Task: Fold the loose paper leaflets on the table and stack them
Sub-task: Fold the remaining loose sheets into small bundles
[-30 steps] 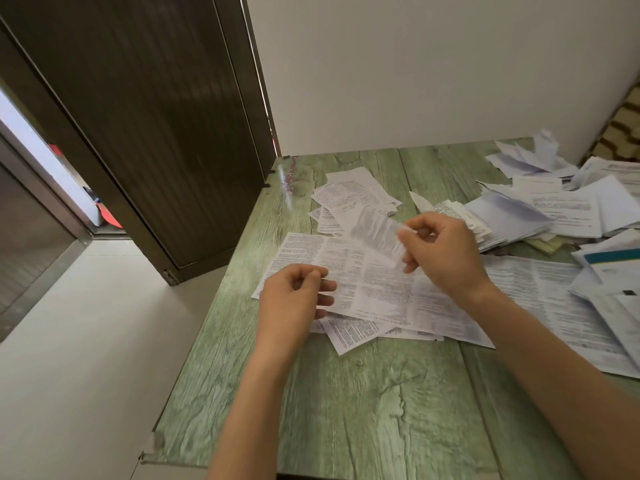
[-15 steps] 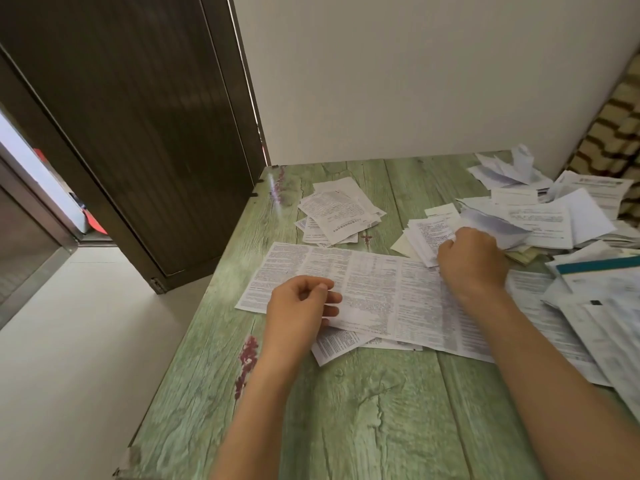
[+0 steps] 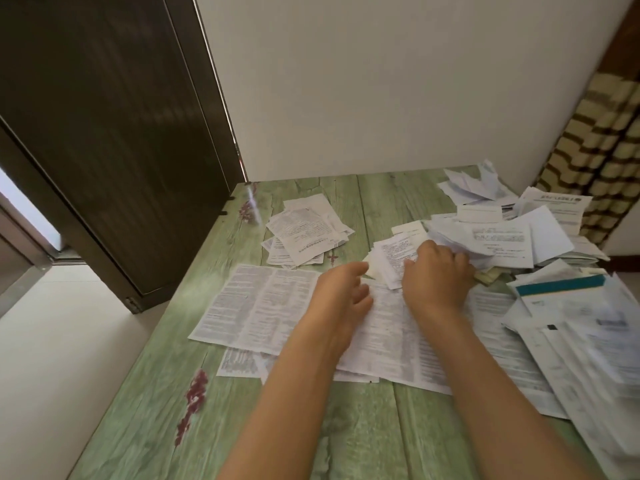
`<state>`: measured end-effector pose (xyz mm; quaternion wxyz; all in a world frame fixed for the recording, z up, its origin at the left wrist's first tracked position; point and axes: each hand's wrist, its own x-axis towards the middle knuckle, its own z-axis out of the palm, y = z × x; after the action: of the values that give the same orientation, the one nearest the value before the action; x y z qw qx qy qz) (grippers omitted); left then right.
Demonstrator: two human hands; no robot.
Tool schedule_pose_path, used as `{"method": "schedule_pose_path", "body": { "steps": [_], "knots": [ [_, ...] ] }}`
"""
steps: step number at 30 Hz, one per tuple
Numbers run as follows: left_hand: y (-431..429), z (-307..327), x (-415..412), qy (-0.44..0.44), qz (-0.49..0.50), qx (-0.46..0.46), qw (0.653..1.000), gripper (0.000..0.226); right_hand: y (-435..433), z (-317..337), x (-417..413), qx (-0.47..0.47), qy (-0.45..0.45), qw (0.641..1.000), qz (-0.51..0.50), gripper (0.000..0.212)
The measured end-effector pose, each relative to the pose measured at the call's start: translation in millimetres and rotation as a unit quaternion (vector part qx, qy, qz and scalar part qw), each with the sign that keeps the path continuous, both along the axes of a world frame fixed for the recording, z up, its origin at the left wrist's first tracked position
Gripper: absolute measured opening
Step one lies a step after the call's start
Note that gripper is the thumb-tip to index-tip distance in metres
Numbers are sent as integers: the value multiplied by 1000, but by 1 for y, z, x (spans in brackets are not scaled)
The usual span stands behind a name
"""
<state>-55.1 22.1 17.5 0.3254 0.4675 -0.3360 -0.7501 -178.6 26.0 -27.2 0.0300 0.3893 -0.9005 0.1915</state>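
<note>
A large unfolded leaflet [image 3: 256,306] lies flat across the middle of the green table [image 3: 346,438]. My left hand [image 3: 341,299] hovers over its right half with relaxed fingers, holding nothing. My right hand [image 3: 438,271] reaches into the near edge of the loose leaflet pile [image 3: 502,233]. Its fingers curl down and its thumb presses on a small leaflet [image 3: 389,258]; the fingertips are hidden. A stack of folded leaflets [image 3: 304,233] sits at the back, left of both hands.
More loose sheets, one with a teal band [image 3: 561,289], spread down the table's right side. A dark door [image 3: 114,143] stands to the left, a white wall behind, a patterned curtain [image 3: 595,143] at the far right. Bare wood shows near me.
My right hand let go of a folded leaflet over the back stack and swung right to the loose pile. My left hand moved right and forward toward it.
</note>
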Motion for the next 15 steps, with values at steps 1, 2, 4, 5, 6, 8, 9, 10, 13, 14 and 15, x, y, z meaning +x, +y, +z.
{"method": "schedule_pose_path", "body": {
  "steps": [1, 2, 4, 5, 6, 8, 9, 10, 13, 14, 15],
  "knots": [
    [-4, 1, -12, -11, -5, 2, 1000, 43, 0, 0, -1, -4, -7, 1000, 2, 31],
    [-8, 3, -23, -23, -3, 1, 1000, 49, 0, 1, -3, -7, -15, 1000, 6, 33],
    [-18, 6, -40, -36, 15, 15, 999, 47, -1, 2, -7, -6, -41, 999, 15, 41],
    [-22, 6, -48, -45, 20, 23, 998, 41, -2, 3, -11, -7, -62, 998, 20, 45],
    [-24, 8, -52, -63, 18, 25, 998, 35, -2, 5, -11, -10, -88, 996, 25, 48],
    [-30, 5, -58, -102, 11, 19, 995, 35, -2, 7, -12, -18, -143, 989, 26, 47],
    [-32, 4, -61, -124, 8, 16, 992, 37, -2, 6, -14, -21, -166, 986, 24, 44],
    [-33, 3, -60, -145, 9, 12, 989, 39, -4, 5, -14, -25, -180, 983, 27, 41],
    [-34, -2, -61, -168, -1, -3, 986, 37, -6, 4, -15, -30, -195, 980, 29, 37],
    [-34, -3, -61, -164, -2, -9, 986, 32, -6, 4, -14, -26, -198, 979, 29, 38],
    [-33, -4, -60, -159, -1, -16, 987, 27, -6, 4, -13, -28, -204, 978, 30, 38]
  ]
}}
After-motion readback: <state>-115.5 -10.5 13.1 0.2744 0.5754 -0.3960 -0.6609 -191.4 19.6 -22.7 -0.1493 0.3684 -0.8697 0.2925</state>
